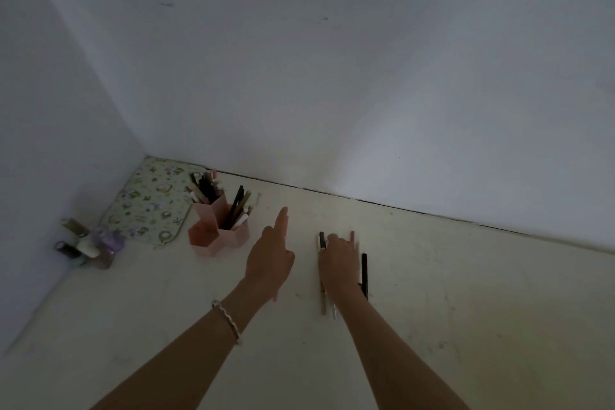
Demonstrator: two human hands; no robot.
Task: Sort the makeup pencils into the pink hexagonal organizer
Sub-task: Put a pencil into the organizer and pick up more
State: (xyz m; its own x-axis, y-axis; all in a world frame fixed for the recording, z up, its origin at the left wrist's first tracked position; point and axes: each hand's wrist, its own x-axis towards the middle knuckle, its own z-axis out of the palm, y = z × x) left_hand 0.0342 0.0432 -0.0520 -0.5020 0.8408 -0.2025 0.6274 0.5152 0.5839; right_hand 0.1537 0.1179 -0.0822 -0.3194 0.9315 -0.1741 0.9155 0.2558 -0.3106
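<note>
On the pale surface (449, 293), right of centre, lie the loose makeup pencils (364, 273), the only ones not yet sorted. They rest side by side with their long axes running away from the person toward the wall (332, 76). One is black along its whole length, one has a black cap at its far end, and at least one has a pale barrel. The exact count cannot be told, because the right hand (337, 263) lies directly on top of them. That hand is palm down, fingers curled over the group; whether any pencil is clamped cannot be told.

Up and to the left, near but clear of the pencils, stands the pink hexagonal organizer (218, 230). Its two taller cells already hold upright pencils; the low front-left cell looks empty.

Between pencils and organizer hovers the left hand (270, 256), open and holding nothing, forefinger extended toward the wall. It is the nearer hand to the organizer; the right hand is the nearer to the pencils. Any transfer therefore runs leftward and away from the person.
</note>
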